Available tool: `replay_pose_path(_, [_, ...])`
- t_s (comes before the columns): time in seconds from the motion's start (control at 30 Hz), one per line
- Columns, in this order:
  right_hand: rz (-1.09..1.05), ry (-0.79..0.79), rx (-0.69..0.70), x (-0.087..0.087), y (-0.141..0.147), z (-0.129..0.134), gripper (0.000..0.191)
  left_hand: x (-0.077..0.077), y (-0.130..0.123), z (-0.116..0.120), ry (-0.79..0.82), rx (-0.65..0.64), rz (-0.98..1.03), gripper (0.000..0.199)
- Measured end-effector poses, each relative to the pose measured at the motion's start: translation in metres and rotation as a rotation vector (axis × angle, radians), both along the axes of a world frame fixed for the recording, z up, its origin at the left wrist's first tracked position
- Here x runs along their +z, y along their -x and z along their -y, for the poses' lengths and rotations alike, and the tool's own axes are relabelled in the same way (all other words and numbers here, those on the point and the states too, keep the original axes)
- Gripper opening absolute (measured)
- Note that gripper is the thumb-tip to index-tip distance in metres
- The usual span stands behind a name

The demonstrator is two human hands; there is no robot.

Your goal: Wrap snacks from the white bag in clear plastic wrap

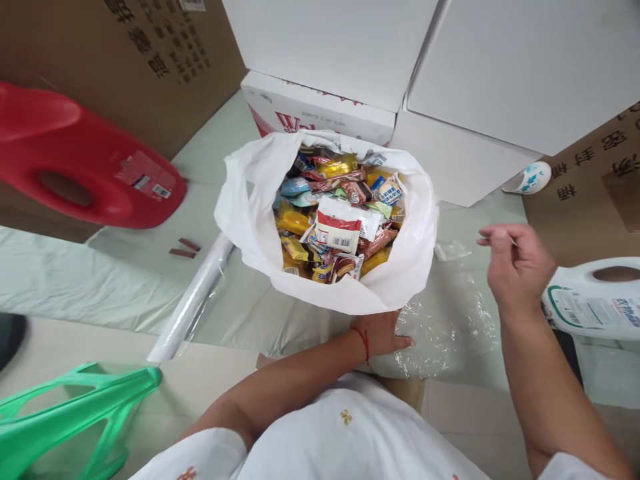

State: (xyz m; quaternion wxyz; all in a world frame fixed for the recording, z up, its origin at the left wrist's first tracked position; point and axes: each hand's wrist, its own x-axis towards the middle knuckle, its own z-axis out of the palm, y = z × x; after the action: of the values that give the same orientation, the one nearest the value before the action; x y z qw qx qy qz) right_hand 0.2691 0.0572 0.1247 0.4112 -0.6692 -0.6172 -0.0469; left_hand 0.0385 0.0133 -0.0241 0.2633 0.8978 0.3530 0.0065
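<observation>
In the middle stands an open white plastic bag (260,247) with its rim folded outward, full of wrapped snacks (340,230) in many colours. My left hand (383,333), with a red cord at the wrist, reaches to the near side of the bag. Its thumb is stretched out over crinkled clear plastic film (440,333), while the bag's rim hides the other fingers. To the right of the bag, my right hand (520,267) is raised with its fingers curled and pinched together. Whatever those fingers hold, if anything, is too small to make out.
At left are a red jug (90,153), a roll of clear film (193,300), small brown strips (185,249) and a green plastic stool (85,407). White boxes (330,47) stand behind. On the right are a paper cup (535,178) and a white jug (600,300).
</observation>
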Motion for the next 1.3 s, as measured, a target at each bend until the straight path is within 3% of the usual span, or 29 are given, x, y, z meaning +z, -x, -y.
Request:
replay_pose_path(0.07, [0.128, 0.108, 0.313, 0.026, 0.052, -0.032, 0.022, 0.001, 0.0, -0.001, 0.018, -0.008, 0.018, 0.1])
replay_pose_path(0.1, [0.238, 0.231, 0.473, 0.03, 0.076, -0.049, 0.018, 0.001, 0.0, -0.001, 0.031, -0.009, 0.026, 0.097])
replay_pose_path(0.17, [0.493, 0.468, 0.687, 0.024, 0.114, -0.081, 0.024, 0.001, 0.0, -0.002, 0.056, -0.012, 0.047, 0.092])
replay_pose_path(0.23, [0.69, 0.6, 0.75, 0.007, 0.135, -0.104, 0.05, 0.0, 0.0, -0.003, 0.057, -0.021, 0.072, 0.093])
replay_pose_path(0.3, [0.771, 0.635, 0.756, -0.007, 0.138, -0.116, 0.064, -0.001, 0.001, -0.003, 0.036, -0.028, 0.092, 0.096])
replay_pose_path(0.37, [0.754, 0.664, 0.769, -0.011, 0.128, -0.118, 0.059, -0.001, 0.002, -0.003, 0.024, -0.031, 0.102, 0.094])
replay_pose_path(0.53, [0.472, 0.848, 0.93, 0.018, 0.098, -0.117, 0.045, -0.003, 0.003, -0.003, 0.033, -0.049, 0.13, 0.086])
replay_pose_path(0.6, [0.408, 0.795, 0.868, 0.023, 0.108, -0.121, 0.046, -0.003, 0.003, -0.003, 0.029, -0.057, 0.139, 0.086])
replay_pose_path(0.67, [0.437, 0.708, 0.698, 0.018, 0.131, -0.127, 0.054, -0.003, 0.002, -0.003, 0.041, -0.061, 0.126, 0.084])
replay_pose_path(0.8, [0.537, 0.648, 0.46, -0.011, 0.18, -0.138, 0.096, -0.003, 0.002, -0.003, 0.052, -0.042, 0.12, 0.08])
replay_pose_path(0.87, [0.497, 0.619, 0.4, -0.022, 0.186, -0.141, 0.09, -0.003, 0.002, -0.003, 0.036, -0.045, 0.137, 0.08])
replay_pose_path(0.97, [0.428, 0.621, 0.281, -0.03, 0.173, -0.148, 0.075, -0.004, 0.003, -0.003, 0.017, -0.067, 0.145, 0.079])
replay_pose_path(1.07, [0.469, 0.667, 0.178, -0.035, 0.16, -0.152, 0.091, -0.004, 0.003, -0.003, 0.004, -0.069, 0.152, 0.078])
replay_pose_path(1.17, [0.518, 0.623, 0.191, -0.041, 0.167, -0.147, 0.098, -0.004, 0.004, -0.002, 0.016, -0.047, 0.16, 0.079])
replay_pose_path(1.3, [0.645, 0.602, 0.307, -0.038, 0.189, -0.126, 0.061, -0.006, 0.006, 0.0, 0.039, -0.003, 0.186, 0.076])
